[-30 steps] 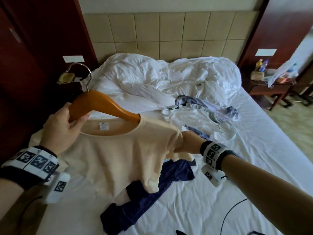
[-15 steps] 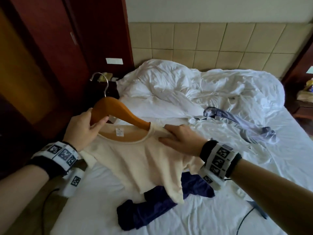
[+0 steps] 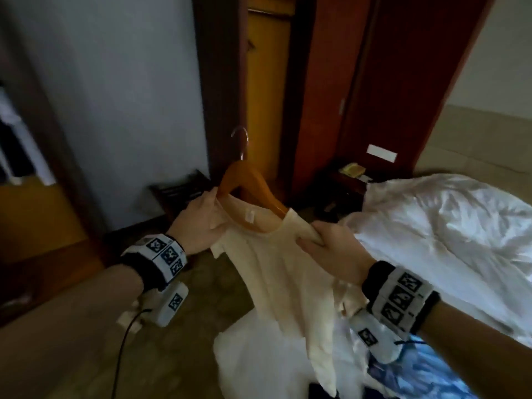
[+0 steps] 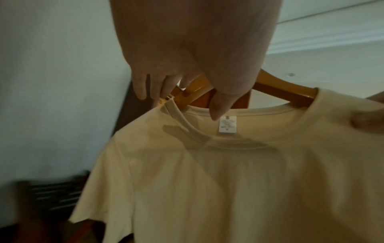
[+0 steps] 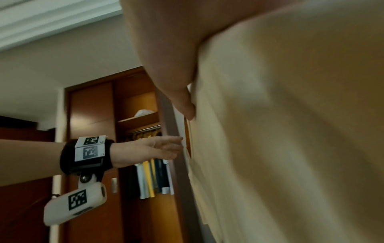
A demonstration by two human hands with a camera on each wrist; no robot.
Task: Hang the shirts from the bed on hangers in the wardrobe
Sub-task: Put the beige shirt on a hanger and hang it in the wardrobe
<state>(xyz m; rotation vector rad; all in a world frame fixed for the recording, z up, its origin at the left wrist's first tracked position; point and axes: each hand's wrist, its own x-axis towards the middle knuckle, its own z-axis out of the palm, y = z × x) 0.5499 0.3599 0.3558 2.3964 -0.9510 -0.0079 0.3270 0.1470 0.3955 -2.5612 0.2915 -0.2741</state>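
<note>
Turned from the bed (image 3: 449,226) toward the wardrobe (image 3: 267,82), the cream shirt (image 3: 276,272) now rides its hanger (image 3: 250,185). Left hand (image 3: 198,226) fingers curl round the hanger's end; right hand (image 3: 334,249) pinches the shoulder, so hanging looks next.

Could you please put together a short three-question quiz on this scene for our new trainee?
1. True or false: the cream T-shirt is already on the wooden hanger.
2. Which hand holds the hanger's end? A) left hand B) right hand C) neither
3. Fill in: the right hand pinches the shirt at its ____.

Key
1. True: the hanger runs through the neck opening, and the hook is free above.
2. A: in the left wrist view the fingers curl over the wooden end beside the collar.
3. Shoulder: its grip is on the fabric to the right of the collar.
</note>
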